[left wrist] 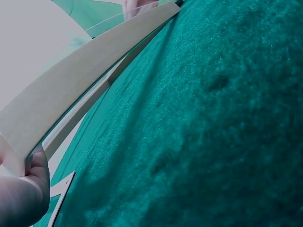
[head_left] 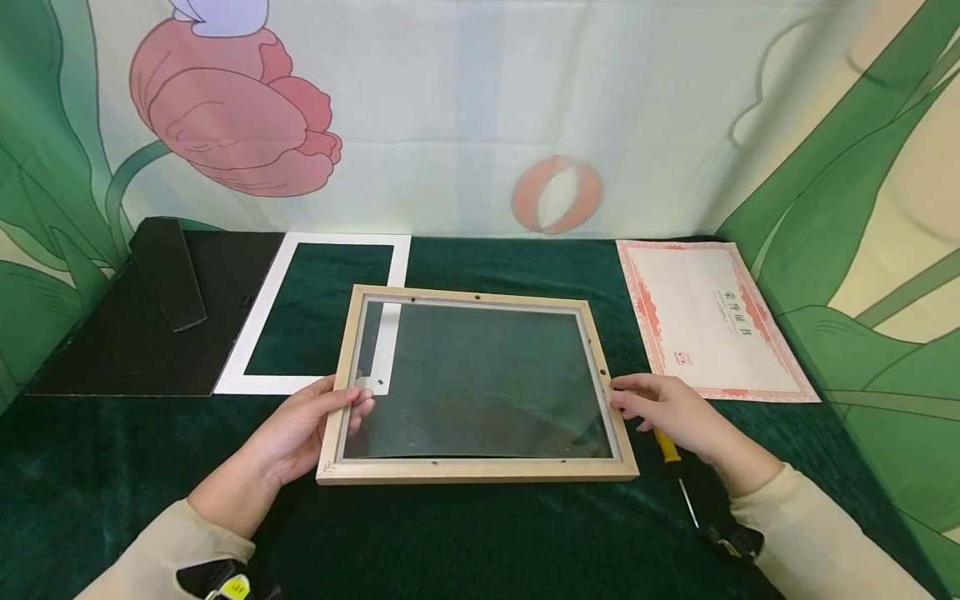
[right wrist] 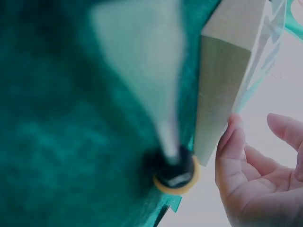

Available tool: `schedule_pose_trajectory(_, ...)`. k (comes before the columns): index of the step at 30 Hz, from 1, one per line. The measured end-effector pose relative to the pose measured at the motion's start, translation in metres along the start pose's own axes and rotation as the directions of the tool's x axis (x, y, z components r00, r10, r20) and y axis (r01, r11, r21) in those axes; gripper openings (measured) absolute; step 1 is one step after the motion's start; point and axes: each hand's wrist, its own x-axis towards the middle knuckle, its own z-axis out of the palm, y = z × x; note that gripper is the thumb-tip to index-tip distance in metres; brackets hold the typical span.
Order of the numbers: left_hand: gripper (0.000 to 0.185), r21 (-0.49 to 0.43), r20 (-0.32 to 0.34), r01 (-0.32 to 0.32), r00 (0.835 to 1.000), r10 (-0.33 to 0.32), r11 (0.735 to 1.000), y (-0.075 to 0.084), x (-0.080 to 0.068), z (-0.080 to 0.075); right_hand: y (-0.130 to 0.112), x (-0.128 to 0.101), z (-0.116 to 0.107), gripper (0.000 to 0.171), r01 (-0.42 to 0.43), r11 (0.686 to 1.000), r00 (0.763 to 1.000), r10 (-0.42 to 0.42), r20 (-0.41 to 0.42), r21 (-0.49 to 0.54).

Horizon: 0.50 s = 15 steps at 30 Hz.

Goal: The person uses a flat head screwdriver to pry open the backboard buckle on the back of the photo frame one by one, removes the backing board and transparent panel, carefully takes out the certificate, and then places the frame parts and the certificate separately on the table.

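Wooden picture frame (head_left: pixel 477 385) with glass pane lies on the green tabletop (head_left: pixel 450 542), left hand (head_left: pixel 300 429) pinching its left rail, right hand (head_left: pixel 667 408) resting relaxed fingers on right rail; likely light, stiff, fragile—hold by rails.

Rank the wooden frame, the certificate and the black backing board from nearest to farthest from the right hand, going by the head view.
1. wooden frame: touched by the right hand.
2. certificate: just beyond, to the right.
3. black backing board: far left.

Red characters on certificate (head_left: pixel 712 321), illegible.
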Motion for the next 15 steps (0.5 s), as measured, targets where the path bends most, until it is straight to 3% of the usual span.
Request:
schedule_pose_trajectory(5,0.066,-0.011,0.010,0.007,1.000,-0.006,1.000,0.0013,-0.0013,-0.0004,-0.0023,0.0026,-0.0030,0.045,-0.013,0.993,0.999,0.008,0.042,0.119)
schedule_pose_trajectory(10,0.066,0.007,0.021,0.007,1.000,-0.007,1.000,0.0021,-0.0012,-0.0014,0.0004,0.0066,-0.0029,0.048,-0.054,0.949,0.997,0.032,0.076,0.309)
schedule_pose_trajectory(13,0.060,0.113,0.013,-0.004,1.000,0.003,0.994,0.0017,0.0002,-0.0036,0.0014,0.0076,-0.0018,0.047,-0.066,0.930,0.996,0.042,0.075,0.363)
schedule_pose_trajectory(15,0.058,0.241,0.009,-0.019,1.000,0.018,0.970,0.0013,0.0007,-0.0060,0.0013,0.0078,-0.0014,0.045,-0.065,0.930,0.996,0.039,0.076,0.362)
